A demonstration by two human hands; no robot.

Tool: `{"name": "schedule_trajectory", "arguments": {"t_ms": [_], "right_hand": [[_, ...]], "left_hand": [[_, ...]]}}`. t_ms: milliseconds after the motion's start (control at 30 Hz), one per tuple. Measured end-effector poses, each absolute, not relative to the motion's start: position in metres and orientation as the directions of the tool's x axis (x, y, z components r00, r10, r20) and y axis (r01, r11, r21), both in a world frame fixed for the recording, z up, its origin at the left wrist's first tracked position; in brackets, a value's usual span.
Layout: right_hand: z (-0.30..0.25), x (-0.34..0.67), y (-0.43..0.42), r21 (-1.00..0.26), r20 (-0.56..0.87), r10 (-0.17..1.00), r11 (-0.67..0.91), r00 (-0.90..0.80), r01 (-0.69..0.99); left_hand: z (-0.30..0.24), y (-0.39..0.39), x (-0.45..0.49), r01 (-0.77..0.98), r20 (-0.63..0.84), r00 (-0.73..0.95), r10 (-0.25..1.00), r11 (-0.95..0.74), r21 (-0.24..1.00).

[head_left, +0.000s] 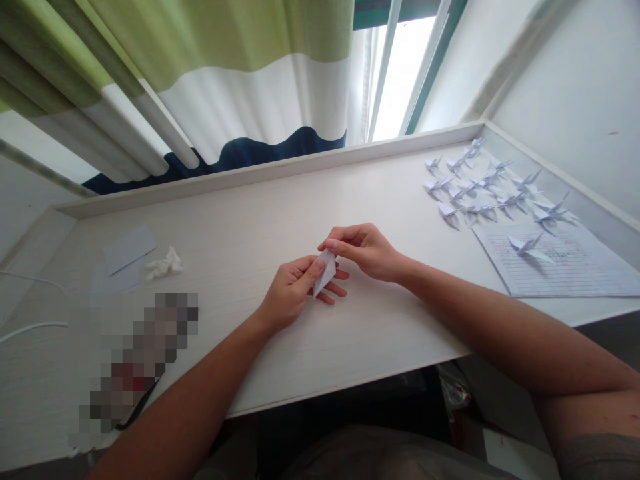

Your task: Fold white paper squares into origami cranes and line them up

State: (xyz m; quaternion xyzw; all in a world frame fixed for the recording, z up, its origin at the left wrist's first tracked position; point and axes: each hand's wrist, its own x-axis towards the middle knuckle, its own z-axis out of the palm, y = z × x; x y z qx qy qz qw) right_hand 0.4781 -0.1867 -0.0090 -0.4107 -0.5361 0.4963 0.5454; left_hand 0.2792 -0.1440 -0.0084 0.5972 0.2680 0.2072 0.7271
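Note:
A small piece of folded white paper [326,275], pointed at its lower end, is held above the middle of the desk. My left hand [300,280] grips it from the left, thumb on top and the other fingers spread beneath. At its upper corner, my right hand [364,250] pinches the paper between thumb and fingertips. Both hands are closed on the same piece. Several finished white paper cranes [465,190] stand together at the far right of the desk. One more paper crane [527,247] rests on a lined notebook [590,277].
Flat white paper sheets [130,250] and a crumpled tissue [164,263] lie at the left. In front of them is a pixelated object [150,353], with white cables [33,327] to its left. A raised rim [280,163] edges the white desk [240,227] below the curtain [260,87].

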Motion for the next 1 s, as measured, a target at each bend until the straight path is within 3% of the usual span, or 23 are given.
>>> {"name": "schedule_trajectory", "arguments": {"t_ms": [1000], "right_hand": [[-0.0031, 0.4765, -0.1875, -0.992, 0.126, 0.992, 0.126, 0.024, -0.027]], "left_hand": [[-0.0102, -0.1435, 0.2796, 0.035, -0.143, 0.727, 0.672, 0.172, 0.984]]}}
